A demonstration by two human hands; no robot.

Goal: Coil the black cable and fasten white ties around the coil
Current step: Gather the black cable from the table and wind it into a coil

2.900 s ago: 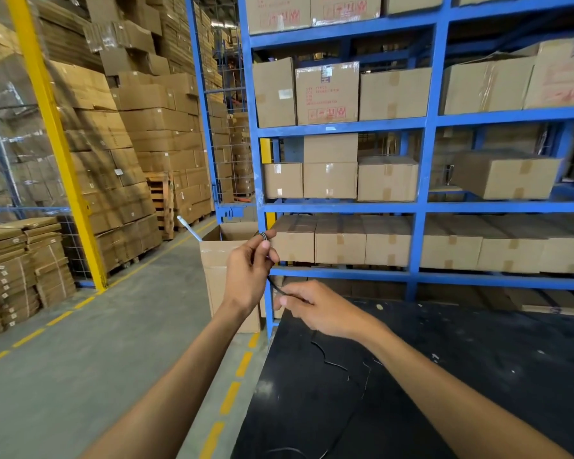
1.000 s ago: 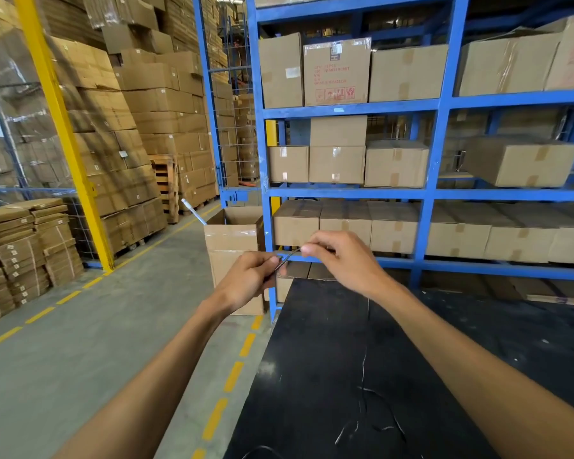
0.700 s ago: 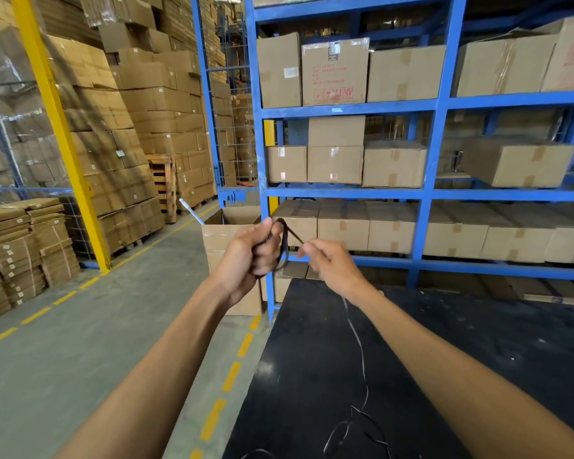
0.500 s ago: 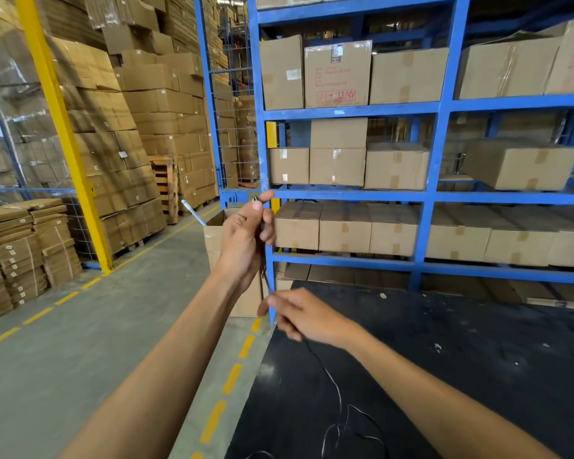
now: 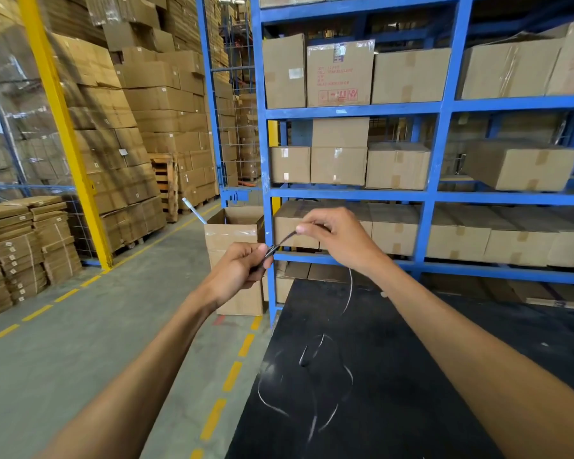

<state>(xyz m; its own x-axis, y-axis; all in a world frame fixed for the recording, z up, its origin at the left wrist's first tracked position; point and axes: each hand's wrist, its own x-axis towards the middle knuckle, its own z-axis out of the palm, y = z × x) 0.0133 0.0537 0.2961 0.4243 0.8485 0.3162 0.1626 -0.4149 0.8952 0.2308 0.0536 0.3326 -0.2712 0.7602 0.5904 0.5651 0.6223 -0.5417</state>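
Note:
My left hand is closed around the small coil of the thin black cable, held in the air above the near-left corner of the black table. My right hand pinches the cable a short way to the right and higher, and a short taut length runs between the two hands. From the right hand the cable drops to the table and lies there in loose loops. No white ties are in view.
A blue shelf rack stacked with cardboard boxes stands right behind the table. An open cardboard box with a white rod sticking out sits on the floor at the rack's corner. A grey aisle with yellow dashes and box pallets lies left.
My right hand has risen from low over the table edge to above and right of my left hand, pulling cable up. My left hand has dropped lower, and the loose cable has shifted on the table.

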